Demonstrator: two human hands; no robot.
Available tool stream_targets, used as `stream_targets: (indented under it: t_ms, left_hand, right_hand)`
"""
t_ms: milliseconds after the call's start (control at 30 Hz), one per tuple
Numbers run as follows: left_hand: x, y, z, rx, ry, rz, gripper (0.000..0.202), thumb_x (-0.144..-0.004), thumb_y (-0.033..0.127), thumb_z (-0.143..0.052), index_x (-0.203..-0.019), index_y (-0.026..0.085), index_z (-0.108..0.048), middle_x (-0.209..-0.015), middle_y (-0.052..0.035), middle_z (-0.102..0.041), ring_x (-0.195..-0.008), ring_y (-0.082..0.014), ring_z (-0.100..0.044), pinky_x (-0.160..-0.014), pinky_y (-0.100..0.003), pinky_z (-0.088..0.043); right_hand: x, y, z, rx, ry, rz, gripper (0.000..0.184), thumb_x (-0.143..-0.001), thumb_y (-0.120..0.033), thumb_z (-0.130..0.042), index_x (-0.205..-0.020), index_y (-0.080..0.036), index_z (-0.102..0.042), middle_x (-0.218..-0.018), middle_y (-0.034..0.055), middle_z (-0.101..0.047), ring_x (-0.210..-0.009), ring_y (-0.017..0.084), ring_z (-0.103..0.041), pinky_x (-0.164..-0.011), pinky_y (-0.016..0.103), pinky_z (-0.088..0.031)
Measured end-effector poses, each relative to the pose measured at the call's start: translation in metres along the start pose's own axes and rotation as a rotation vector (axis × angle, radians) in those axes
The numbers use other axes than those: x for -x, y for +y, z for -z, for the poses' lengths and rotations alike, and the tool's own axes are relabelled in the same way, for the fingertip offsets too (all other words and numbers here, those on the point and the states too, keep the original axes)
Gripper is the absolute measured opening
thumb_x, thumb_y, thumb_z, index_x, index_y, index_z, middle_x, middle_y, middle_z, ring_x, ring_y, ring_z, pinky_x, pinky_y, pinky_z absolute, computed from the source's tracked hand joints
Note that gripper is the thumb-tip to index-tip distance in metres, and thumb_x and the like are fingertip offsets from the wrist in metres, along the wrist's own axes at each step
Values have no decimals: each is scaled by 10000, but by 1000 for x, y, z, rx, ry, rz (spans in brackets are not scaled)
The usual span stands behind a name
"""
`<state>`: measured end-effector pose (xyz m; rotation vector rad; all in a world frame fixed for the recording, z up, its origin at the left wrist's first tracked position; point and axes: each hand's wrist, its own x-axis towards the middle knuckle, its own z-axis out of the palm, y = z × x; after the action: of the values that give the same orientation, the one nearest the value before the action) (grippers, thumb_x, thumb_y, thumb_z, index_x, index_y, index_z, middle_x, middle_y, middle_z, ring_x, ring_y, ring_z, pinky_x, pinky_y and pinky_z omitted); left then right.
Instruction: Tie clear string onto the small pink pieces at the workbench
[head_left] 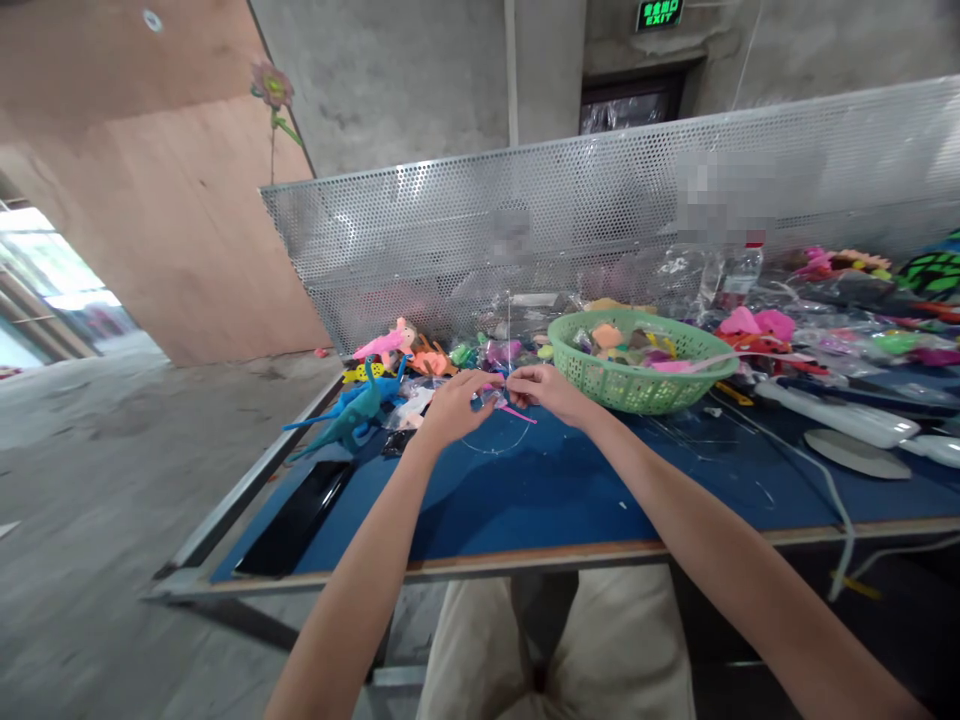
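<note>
Above the blue tabletop [525,510], my left hand [459,402] is closed, with thumb and fingers pinching a small pink piece with clear plastic [491,397]. A thin pink strip [520,413] sticks out from it to the right. My right hand [546,392] is pinched shut close beside it, and whatever lies between its fingertips is too small to make out. A thin pale thread [491,453] curves in a loop below both hands. Right of my right hand stands a green plastic basket [637,385] holding several colourful soft pieces.
Blue and teal toy dinosaurs [352,420] lie left of my hands, near a black flat object [296,518]. A perforated metal panel [465,230] closes off the back. Rightward are a white-handled tool [836,412], a white cable [817,470], a bottle [741,275] and bagged toys.
</note>
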<state>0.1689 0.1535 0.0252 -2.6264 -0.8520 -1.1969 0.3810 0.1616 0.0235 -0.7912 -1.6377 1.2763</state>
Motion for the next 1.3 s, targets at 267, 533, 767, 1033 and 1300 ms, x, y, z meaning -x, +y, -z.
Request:
stream_targets:
  t_ms: [267,533,767,1033,1300]
  left_hand:
    - [0,-6,2,-160,117,-209,282,-902,361,-697,-1134,202,-696,-1091,-87,-747,-990,-203,-686,-902,-378,-544]
    - [1,-6,5,-172,138,-231,172,-916,354,-682,-987,209,-740,-975,-46,-778,-907,-186,-699,-851,-353,-529]
    - [1,-2,10,-195,117,-244,134,-939,324,-653,-944,235,-754,-993,-33,-776,-913,-176,-694,-855,-349,-513]
    - [1,0,12,-255,133,-260,150,-946,315,-644,-994,224,-753,-1012,-41,-775,-920,-181,-702,-862,-353,-535]
    - [0,1,6,-116,219,-187,114,-936,269,-657,-964,213,-753,-948,-50,-777,-885,-171,-706,-837,-339,-538]
  right_hand:
    - [0,-3,-3,-183,-39,-53,332,-695,-435,-842,-748,-163,-659,-658,-3,-627,-600,107,-549,-599,259,-435]
    - [4,-4,-3,8,-64,31,304,-772,-443,-796,-856,-180,-670,-723,-4,-646,-628,111,-538,-632,270,-429]
    - [4,0,-1,-70,-173,-31,298,-795,-457,-785,-863,-178,-703,-695,-16,-597,-633,109,-518,-619,263,-413]
    - [8,-10,-10,6,-56,60,298,-792,-458,-772,-864,-197,-647,-715,-16,-595,-661,127,-541,-657,278,-444]
    - [9,-11,-15,237,35,270,259,-905,-468,-633,-889,-214,-585,-774,-2,-575,-718,158,-552,-677,293,-443]
